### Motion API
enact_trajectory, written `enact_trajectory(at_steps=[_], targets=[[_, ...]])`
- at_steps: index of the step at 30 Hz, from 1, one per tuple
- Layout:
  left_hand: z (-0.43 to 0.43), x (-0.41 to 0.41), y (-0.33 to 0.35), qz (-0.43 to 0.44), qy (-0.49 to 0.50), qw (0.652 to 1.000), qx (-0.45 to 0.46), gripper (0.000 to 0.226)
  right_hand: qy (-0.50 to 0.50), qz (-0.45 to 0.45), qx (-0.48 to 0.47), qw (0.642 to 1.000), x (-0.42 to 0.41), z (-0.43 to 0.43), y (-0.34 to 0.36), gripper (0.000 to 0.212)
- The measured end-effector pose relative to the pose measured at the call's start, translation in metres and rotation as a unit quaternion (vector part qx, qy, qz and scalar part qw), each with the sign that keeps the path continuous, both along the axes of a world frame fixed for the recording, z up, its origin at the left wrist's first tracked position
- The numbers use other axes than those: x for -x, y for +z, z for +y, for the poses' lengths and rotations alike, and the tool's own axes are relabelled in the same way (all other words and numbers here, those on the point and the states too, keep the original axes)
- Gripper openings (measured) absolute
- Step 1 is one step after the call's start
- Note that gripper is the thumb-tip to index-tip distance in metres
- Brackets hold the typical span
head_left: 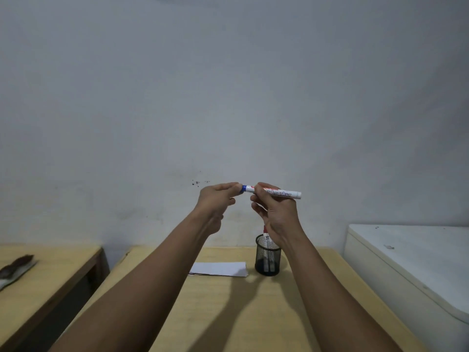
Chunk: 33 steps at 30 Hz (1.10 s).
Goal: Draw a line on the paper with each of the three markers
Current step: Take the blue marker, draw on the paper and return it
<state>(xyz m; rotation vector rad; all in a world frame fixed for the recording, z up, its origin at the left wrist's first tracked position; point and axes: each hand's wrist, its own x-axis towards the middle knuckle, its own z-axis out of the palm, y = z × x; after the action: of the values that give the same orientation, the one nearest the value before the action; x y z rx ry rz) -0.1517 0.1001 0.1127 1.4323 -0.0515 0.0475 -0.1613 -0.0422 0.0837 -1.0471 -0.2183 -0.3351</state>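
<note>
A white marker with a blue cap (281,193) is held level in the air, high above the table. My right hand (275,212) grips its white barrel. My left hand (218,199) pinches the blue cap at the marker's left end. Below, a black mesh cup (268,260) stands on the wooden table and holds two more markers, one with a red cap (265,231). A white sheet of paper (219,269) lies flat just left of the cup.
The wooden table (228,313) runs toward me. A second wooden table (45,270) at the left carries a dark object on a cloth (15,271). A white cabinet (411,262) stands at the right. A grey wall fills the back.
</note>
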Motion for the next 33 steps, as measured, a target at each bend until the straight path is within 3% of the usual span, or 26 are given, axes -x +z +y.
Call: enact_trajectory(at_steps=[6, 12, 18, 24, 28, 33], targets=[[0.021, 0.008, -0.012, 0.100, -0.011, 0.987, 0.122, 0.018, 0.001, -0.022, 0.029, 0.999, 0.014, 0.024, -0.005, 0.009], [0.046, 0.002, -0.018, 0.091, 0.052, 0.990, 0.099, 0.028, -0.064, -0.059, 0.176, 0.981, 0.017, 0.037, -0.013, 0.012], [0.087, -0.017, -0.050, -0.043, 0.083, 0.993, -0.078, 0.020, -0.049, -0.029, 0.155, 0.986, 0.003, 0.044, -0.040, 0.018], [0.134, -0.049, -0.126, -0.019, 0.195, 0.916, -0.350, 0.011, -0.011, 0.016, 0.171, 0.985, -0.026, 0.058, -0.086, 0.015], [0.153, -0.073, -0.170, -0.003, 0.189, 0.891, -0.412, 0.007, -0.001, 0.043, 0.203, 0.978, -0.052, 0.070, -0.117, 0.006], [0.165, -0.102, -0.204, -0.012, 0.189, 0.876, -0.443, 0.006, 0.009, 0.074, 0.231, 0.970, -0.082, 0.084, -0.151, 0.013]])
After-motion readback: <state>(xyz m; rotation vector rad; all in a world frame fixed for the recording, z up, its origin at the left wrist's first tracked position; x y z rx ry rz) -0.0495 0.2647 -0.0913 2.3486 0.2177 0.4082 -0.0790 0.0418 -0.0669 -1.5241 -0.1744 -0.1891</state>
